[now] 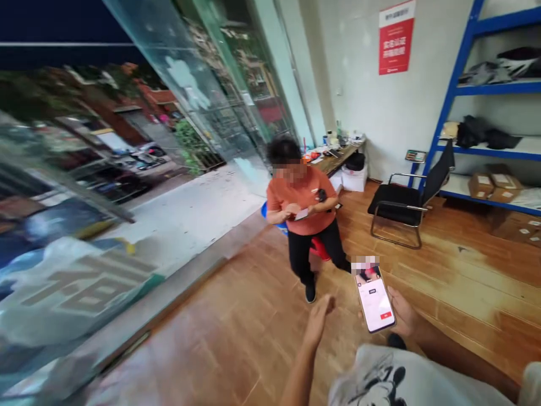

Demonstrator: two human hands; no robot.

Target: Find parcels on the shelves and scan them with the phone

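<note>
My right hand (402,313) grips a smartphone (375,301) along its side, with the lit screen facing up towards me. A mostly white page shows on it, with a picture at the top, a small dark label in the middle and a red button low down. To the left of the phone and apart from it, my left hand (320,319) is raised over the floor. It holds nothing visible; its fingers look loosely extended and slightly bent, though their detail is soft. Below the phone is my white shirt (380,376) with a cartoon print.
A person in an orange shirt (302,197) sits on a red stool facing me, holding a phone (302,214). Behind are a cluttered table (333,162), a black chair (399,200) and blue shelves (499,88) with boxes. A glass door (236,84) stands at the left, beside a step.
</note>
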